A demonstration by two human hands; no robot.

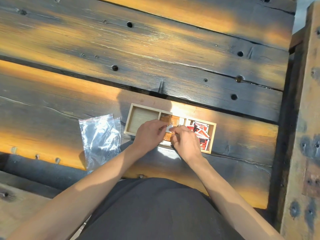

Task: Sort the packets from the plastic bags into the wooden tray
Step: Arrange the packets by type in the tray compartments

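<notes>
A wooden tray [128,118] with three compartments lies on the plank table. Its left compartment is bare, the middle one holds orange packets [170,119], and the right one holds several red, white and black packets [200,131]. My left hand [149,135] and my right hand [186,142] meet over the middle compartment. Both pinch a small white packet [168,128] between their fingertips. Two clear plastic zip bags [101,141] lie flat and overlapping to the left of the tray.
The table is made of rough, dark wooden planks [155,54] with holes and gaps. A thick wooden post [304,118] runs along the right side. My dark-clothed lap shows at the bottom.
</notes>
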